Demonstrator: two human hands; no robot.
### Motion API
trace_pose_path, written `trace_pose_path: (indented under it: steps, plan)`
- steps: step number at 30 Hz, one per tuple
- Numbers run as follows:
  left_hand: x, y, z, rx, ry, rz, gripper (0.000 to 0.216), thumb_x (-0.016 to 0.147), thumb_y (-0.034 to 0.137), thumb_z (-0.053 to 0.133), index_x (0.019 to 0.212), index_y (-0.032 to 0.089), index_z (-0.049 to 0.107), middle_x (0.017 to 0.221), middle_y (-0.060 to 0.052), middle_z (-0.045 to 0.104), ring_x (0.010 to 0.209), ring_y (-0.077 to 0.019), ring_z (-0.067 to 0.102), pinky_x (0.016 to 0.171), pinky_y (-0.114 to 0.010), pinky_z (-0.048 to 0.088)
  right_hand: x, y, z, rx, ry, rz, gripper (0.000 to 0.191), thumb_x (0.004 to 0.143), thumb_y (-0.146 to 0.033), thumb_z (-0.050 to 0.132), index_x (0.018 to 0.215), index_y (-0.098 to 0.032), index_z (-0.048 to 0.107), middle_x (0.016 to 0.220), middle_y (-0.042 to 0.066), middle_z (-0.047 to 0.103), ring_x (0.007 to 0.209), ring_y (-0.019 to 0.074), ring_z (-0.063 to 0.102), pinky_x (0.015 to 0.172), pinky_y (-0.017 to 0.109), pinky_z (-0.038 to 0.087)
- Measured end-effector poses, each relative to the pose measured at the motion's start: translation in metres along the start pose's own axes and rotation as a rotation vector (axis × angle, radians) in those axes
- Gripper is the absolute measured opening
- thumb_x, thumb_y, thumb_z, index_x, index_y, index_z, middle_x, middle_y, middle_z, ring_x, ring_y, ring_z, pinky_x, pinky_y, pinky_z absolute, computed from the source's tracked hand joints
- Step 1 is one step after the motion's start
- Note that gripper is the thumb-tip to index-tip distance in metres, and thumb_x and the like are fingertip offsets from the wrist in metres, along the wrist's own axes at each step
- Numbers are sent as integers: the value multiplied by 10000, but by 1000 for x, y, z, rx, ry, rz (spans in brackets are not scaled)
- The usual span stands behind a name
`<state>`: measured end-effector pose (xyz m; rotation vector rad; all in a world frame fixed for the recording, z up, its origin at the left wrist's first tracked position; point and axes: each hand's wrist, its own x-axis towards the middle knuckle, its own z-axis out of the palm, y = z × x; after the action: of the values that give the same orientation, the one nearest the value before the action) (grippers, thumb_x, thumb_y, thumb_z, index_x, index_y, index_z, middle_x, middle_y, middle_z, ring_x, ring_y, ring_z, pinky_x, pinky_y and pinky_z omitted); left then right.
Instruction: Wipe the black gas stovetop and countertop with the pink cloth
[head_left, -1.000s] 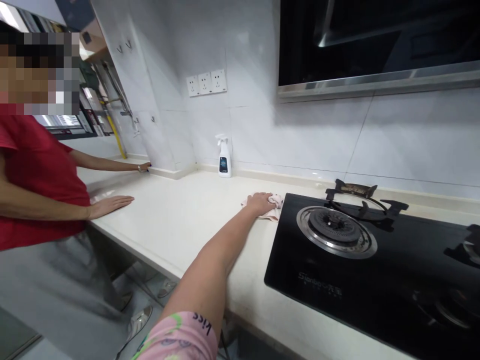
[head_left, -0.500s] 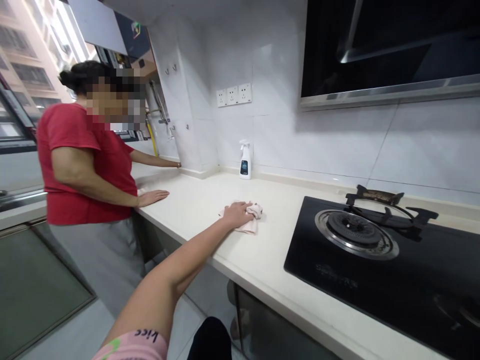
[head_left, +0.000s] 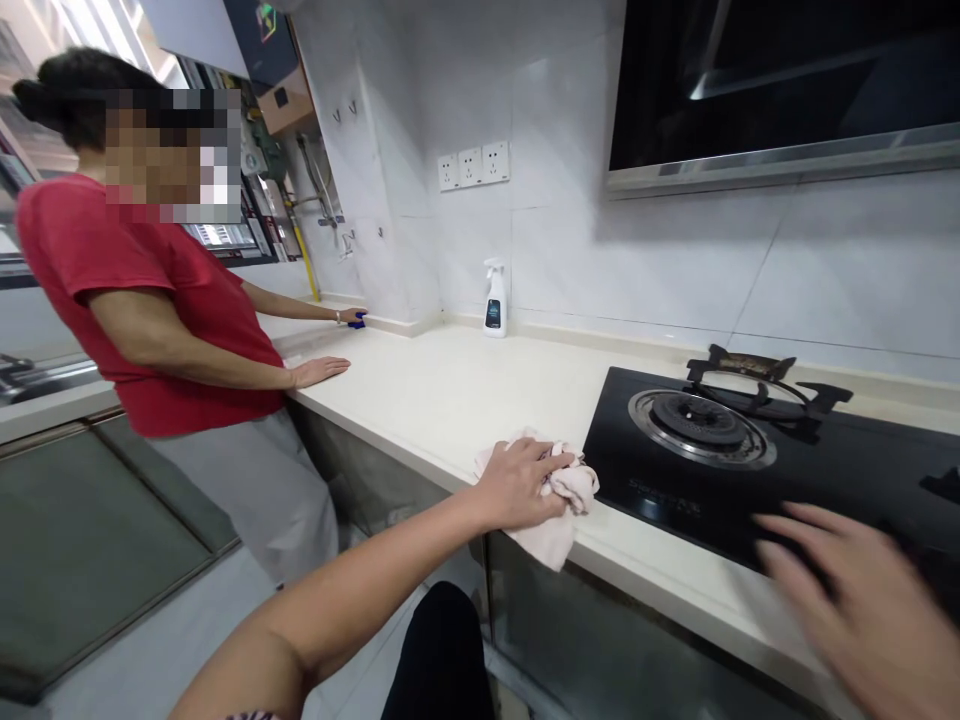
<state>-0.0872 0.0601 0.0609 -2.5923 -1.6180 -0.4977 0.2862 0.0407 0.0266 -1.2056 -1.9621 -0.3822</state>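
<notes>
The left grip (head_left: 517,487) is closed over a crumpled pale pink cloth (head_left: 553,540), which lies on the front edge of the cream stone bench (head_left: 442,400), in the lower middle of the frame, just left of the black glass gas hob (head_left: 675,500). The right grip (head_left: 862,610), blurred at lower right, stands open with spread fingers, holds nothing, and is the nearer one to the hob.

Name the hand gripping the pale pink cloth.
The person's own left hand, closed on the cloth; the blurred right hand is open, and the co-worker's hands are farther along the counter.
</notes>
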Motion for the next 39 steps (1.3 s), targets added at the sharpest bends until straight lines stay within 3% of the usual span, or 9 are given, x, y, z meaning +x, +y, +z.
trace_pose_path:
  steps: [3, 6, 11, 14, 18, 24, 30, 35, 39]
  plan:
    - [-19, -14, -4, -5, 1, 17, 660, 826, 454, 668, 1466, 347, 550, 1526, -44, 547, 1400, -323, 486, 1128, -502, 406, 12, -40, 44, 43, -144, -116, 481, 1038, -525, 353, 1229, -222, 674, 1387, 129, 585, 1323, 319, 530, 1094, 540, 450]
    - [-39, -54, -14, 30, 4, -90, 658, 823, 440, 680, 1465, 360, 560, 1539, -37, 539, 1425, -313, 468, 1156, -483, 385, 3, -42, 71, 3, -147, -103, 509, 1029, -552, 344, 1287, -240, 654, 1400, 109, 600, 1350, 332, 515, 1120, 612, 392]
    - [-55, -128, -37, 146, 105, -392, 565, 872, 409, 592, 1430, 322, 608, 1481, -37, 601, 1380, -286, 522, 1152, -441, 395, -23, -11, 76, 37, -173, -52, 516, 1000, -634, 407, 1355, -325, 619, 1422, 49, 599, 1331, 349, 541, 1092, 669, 397]
    - [-55, -134, -37, 175, 174, -469, 525, 878, 399, 556, 1381, 281, 652, 1409, -75, 646, 1325, -323, 555, 1118, -489, 409, -26, -11, 70, 66, -218, -25, 544, 999, -641, 418, 1399, -314, 588, 1466, 56, 562, 1381, 345, 492, 1143, 665, 354]
    - [-57, -84, -17, 171, 220, -403, 514, 845, 405, 573, 1332, 280, 679, 1308, -85, 679, 1231, -328, 593, 1053, -497, 429, -22, -20, 62, 83, -275, -15, 524, 1019, -611, 405, 1413, -309, 573, 1489, 56, 539, 1418, 329, 451, 1177, 645, 321]
    - [-56, 26, 31, -8, 386, -17, 615, 809, 645, 632, 1321, 305, 646, 1263, -118, 667, 1163, -380, 579, 938, -569, 410, -19, -30, 54, 59, -261, -34, 518, 1035, -554, 346, 1414, -269, 554, 1482, 74, 544, 1436, 306, 429, 1201, 635, 284]
    - [-26, 107, 62, -132, 248, 155, 674, 850, 710, 586, 1400, 323, 537, 1268, -152, 651, 1114, -379, 562, 874, -584, 398, -11, -30, 50, 194, -183, 60, 443, 1049, -510, 365, 1198, -240, 684, 1369, 98, 619, 1319, 303, 541, 1162, 609, 361]
    - [0, 140, 51, -132, 127, 284, 750, 825, 705, 663, 1394, 244, 503, 1224, -148, 632, 1078, -357, 564, 908, -558, 413, -4, -48, 10, 369, 114, 334, 394, 1041, -497, 431, 1032, -217, 708, 1232, 122, 659, 1118, 272, 644, 981, 449, 518]
    - [7, 128, 37, -310, 92, 377, 954, 693, 626, 838, 1438, 177, 449, 1247, -149, 630, 1129, -344, 573, 999, -522, 437, -2, -85, -9, 272, 58, 154, 357, 1019, -512, 494, 1180, -247, 670, 1293, 116, 621, 1197, 302, 586, 1002, 471, 482]
